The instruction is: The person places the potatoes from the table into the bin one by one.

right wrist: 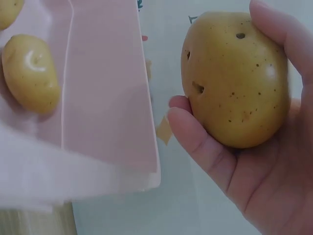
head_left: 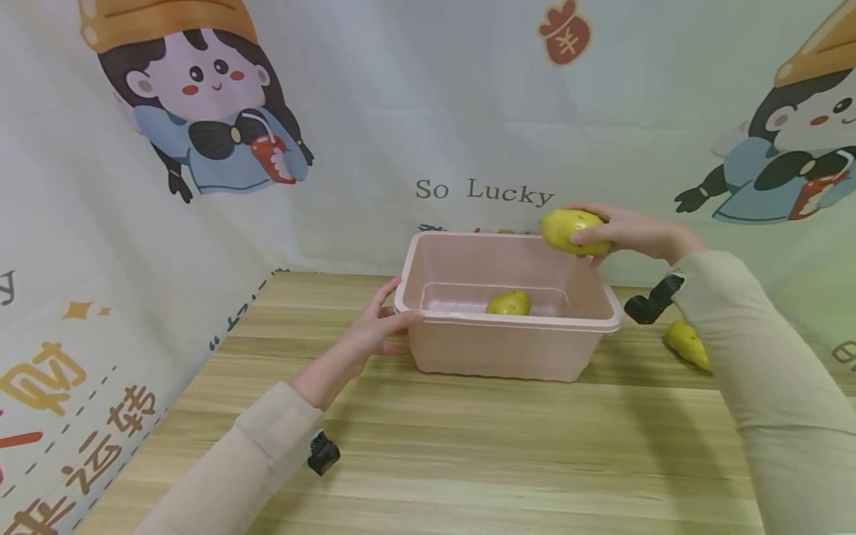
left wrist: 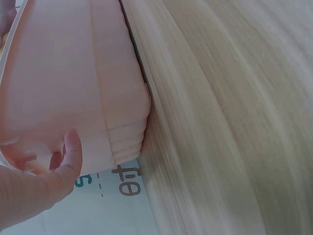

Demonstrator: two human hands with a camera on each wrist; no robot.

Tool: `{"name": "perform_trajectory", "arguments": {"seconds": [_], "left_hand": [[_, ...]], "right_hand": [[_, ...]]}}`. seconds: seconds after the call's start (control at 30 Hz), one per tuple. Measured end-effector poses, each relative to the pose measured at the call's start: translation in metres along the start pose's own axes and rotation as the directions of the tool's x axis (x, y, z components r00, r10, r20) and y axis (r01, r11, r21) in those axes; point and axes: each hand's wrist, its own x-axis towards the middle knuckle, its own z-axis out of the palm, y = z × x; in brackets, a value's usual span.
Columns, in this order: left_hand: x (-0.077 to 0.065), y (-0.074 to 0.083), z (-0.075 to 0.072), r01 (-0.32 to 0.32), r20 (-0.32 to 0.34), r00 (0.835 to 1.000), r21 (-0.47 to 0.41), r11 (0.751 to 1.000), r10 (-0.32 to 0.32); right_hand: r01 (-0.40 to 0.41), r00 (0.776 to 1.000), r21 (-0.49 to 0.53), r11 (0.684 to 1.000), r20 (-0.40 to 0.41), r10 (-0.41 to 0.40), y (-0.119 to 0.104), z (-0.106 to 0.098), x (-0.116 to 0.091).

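My right hand (head_left: 635, 229) holds a yellow potato (head_left: 574, 231) over the right back rim of a pink plastic bin (head_left: 508, 348). In the right wrist view, fingers and thumb curl round this potato (right wrist: 237, 81), which has small dark pits. My left hand (head_left: 366, 332) grips the bin's left front corner, the thumb at the front rim and the other fingers along the left side. Inside the bin lies a potato (head_left: 510, 303). The right wrist view shows that potato (right wrist: 32, 73) and part of a second potato (right wrist: 7, 12) near it.
Another potato (head_left: 687, 345) lies on the wooden table (head_left: 468, 453) right of the bin, partly hidden by the right sleeve. Behind the table hangs a printed cloth (head_left: 361, 126). Black wrist cameras stick out from both sleeves.
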Motion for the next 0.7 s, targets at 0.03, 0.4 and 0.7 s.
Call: {"name": "perform_trajectory", "arguments": {"seconds": [0.03, 0.4, 0.7], "left_hand": [[0.0, 0.0, 0.0, -0.001, 0.001, 1.0, -0.001, 1.0, 0.001], [0.001, 0.0, 0.0, -0.003, -0.001, 1.0, -0.006, 1.0, 0.003], [-0.002, 0.002, 0.002, -0.002, -0.009, 1.0, -0.005, 1.0, 0.002]], "right_hand": [[0.0, 1.0, 0.007, 1.0, 0.004, 0.0, -0.001, 0.001, 0.001], [0.004, 0.999, 0.01, 1.0, 0.039, -0.004, -0.01, 0.009, 0.02], [-0.017, 0.996, 0.024, 1.0, 0.092, 0.014, -0.012, 0.017, 0.038]]}}
